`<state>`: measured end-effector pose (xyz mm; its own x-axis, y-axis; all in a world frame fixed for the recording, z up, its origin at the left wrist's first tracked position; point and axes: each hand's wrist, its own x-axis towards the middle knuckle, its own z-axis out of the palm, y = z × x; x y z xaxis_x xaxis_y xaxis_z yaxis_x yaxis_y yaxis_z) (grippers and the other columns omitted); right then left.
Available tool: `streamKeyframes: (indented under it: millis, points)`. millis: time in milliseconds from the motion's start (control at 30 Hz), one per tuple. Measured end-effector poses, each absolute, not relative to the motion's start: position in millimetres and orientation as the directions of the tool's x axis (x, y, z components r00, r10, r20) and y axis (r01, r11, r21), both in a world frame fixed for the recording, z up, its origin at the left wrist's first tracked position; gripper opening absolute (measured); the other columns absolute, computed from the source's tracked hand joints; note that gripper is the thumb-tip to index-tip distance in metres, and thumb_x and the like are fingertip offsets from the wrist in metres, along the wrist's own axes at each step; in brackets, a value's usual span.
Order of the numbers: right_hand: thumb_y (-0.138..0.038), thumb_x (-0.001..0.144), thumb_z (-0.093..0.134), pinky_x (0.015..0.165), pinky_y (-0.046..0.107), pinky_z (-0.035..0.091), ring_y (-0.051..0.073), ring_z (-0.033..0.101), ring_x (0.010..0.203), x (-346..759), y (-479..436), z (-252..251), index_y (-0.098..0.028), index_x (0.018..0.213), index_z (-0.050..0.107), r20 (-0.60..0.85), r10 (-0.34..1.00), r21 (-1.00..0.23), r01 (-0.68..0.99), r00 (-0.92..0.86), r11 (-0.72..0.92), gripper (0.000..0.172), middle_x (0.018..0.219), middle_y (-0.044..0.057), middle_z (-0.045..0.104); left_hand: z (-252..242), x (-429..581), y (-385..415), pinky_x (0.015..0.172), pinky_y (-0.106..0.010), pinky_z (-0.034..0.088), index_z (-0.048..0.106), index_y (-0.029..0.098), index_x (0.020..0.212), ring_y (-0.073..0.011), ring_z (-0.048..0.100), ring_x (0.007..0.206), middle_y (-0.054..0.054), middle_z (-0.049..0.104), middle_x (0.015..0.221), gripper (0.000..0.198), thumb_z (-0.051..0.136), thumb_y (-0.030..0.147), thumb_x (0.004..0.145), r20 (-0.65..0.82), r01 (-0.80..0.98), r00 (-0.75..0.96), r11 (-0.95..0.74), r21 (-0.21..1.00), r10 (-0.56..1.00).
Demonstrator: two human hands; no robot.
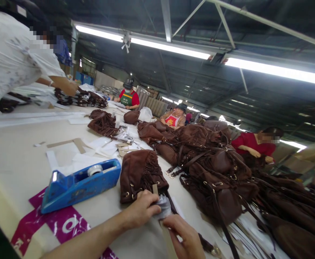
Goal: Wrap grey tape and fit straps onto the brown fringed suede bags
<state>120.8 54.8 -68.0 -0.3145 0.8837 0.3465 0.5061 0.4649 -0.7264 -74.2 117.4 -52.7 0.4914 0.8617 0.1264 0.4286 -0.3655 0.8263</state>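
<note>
A brown fringed drawstring bag (142,172) with gold eyelets lies on the table just beyond my hands. At its mouth, my left hand (143,208) is closed on a crumpled whitish wrapping (164,207); whether it is tissue or thin plastic I cannot tell. My right hand (183,235) is closed round a beige card strip (168,239), with its fingertips close to the wrapping. Another short piece of card (155,189) pokes up by the left fingers. A dark strap with a buckle (215,250) runs out beside my right hand.
Left of the bag stands a blue tape dispenser (79,185) on a purple printed sheet (73,223). Brown bags (208,162) are heaped on the right. Paper and card scraps (92,149) lie behind the dispenser. Several co-workers are around the table, one (12,61) leaning in at left.
</note>
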Motion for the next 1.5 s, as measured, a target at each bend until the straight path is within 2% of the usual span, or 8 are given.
streamKeyframes:
  millis: [100,233,567,733,933,1167,1267,1500]
  points:
    - [-0.015,0.088,0.045,0.075,0.029,0.051,0.02,0.064,0.082,121,60,-74,-0.027,0.09,0.069,0.526,0.77,-0.385,0.706,-0.362,0.595,0.027,0.088,0.006,0.067,-52,-72,114,0.093,-0.037,0.033,0.056,0.02,0.078,-0.0231,0.045,0.1,-0.003,0.054,0.094,0.008,0.056,0.027,0.081,0.154,0.455,0.512,-0.419,0.786,0.845]
    - [-0.019,0.085,0.055,0.092,0.043,0.048,0.031,0.055,0.116,123,71,-84,-0.027,0.085,0.07,0.633,0.68,-0.162,0.795,-0.37,0.584,0.017,0.129,0.011,0.057,-53,-72,113,0.095,-0.04,0.03,0.053,0.019,0.077,-0.0223,0.044,0.098,-0.002,0.053,0.089,0.008,0.054,0.023,0.083,0.211,0.449,0.574,-0.519,0.727,0.791]
    - [-0.02,0.082,0.063,0.097,0.039,0.049,0.029,0.056,0.121,125,76,-100,-0.027,0.104,0.071,0.542,0.781,-0.514,0.613,-0.311,0.6,0.025,0.135,0.011,0.057,-60,-71,115,0.105,-0.047,0.021,0.048,0.023,0.094,-0.0209,0.047,0.102,0.0,0.052,0.097,0.023,0.06,0.015,0.077,0.239,0.435,0.64,-0.601,0.67,0.73]
    - [-0.02,0.078,0.067,0.09,0.034,0.053,0.026,0.064,0.107,122,72,-93,-0.029,0.103,0.071,0.515,0.813,-0.586,0.58,-0.271,0.565,0.027,0.116,0.008,0.068,-62,-72,115,0.108,-0.055,0.013,0.038,0.024,0.097,-0.0218,0.049,0.103,0.0,0.053,0.1,0.032,0.058,0.011,0.074,0.24,0.399,0.656,-0.599,0.694,0.715]
    - [-0.02,0.078,0.065,0.086,0.03,0.05,0.024,0.063,0.102,116,68,-91,-0.024,0.077,0.066,0.44,0.869,-0.672,0.559,-0.226,0.486,0.005,0.105,0.005,0.07,-62,-74,113,0.109,-0.059,0.01,0.033,0.025,0.101,-0.0211,0.05,0.102,-0.001,0.054,0.103,0.042,0.052,0.005,0.069,0.278,0.351,0.675,-0.63,0.693,0.683]
    - [-0.031,0.075,0.067,0.07,0.03,0.047,0.02,0.058,0.072,102,66,-84,-0.021,0.065,0.053,0.274,0.961,-0.846,0.467,-0.03,0.256,0.02,0.07,-0.001,0.062,-61,-76,113,0.11,-0.056,0.011,0.035,0.025,0.108,-0.0213,0.05,0.106,-0.003,0.053,0.108,0.045,0.045,0.003,0.069,0.291,0.321,0.68,-0.63,0.707,0.673]
    - [-0.032,0.073,0.071,0.071,0.032,0.048,0.022,0.06,0.076,98,64,-83,-0.02,0.077,0.057,0.205,0.979,-0.913,0.361,0.006,0.189,0.019,0.076,0.001,0.065,-60,-77,113,0.11,-0.055,0.011,0.037,0.025,0.108,-0.0235,0.049,0.109,-0.003,0.054,0.109,0.047,0.052,0.006,0.068,0.274,0.304,0.684,-0.606,0.735,0.676]
    - [-0.033,0.068,0.078,0.091,0.044,0.046,0.028,0.064,0.097,94,65,-80,-0.02,0.112,0.052,0.07,0.997,-0.982,0.177,0.009,0.068,0.052,0.104,0.009,0.071,-63,-75,113,0.108,-0.057,0.006,0.04,0.024,0.11,-0.0283,0.048,0.112,-0.003,0.058,0.101,0.044,0.069,0.026,0.076,0.232,0.288,0.658,-0.524,0.802,0.717]
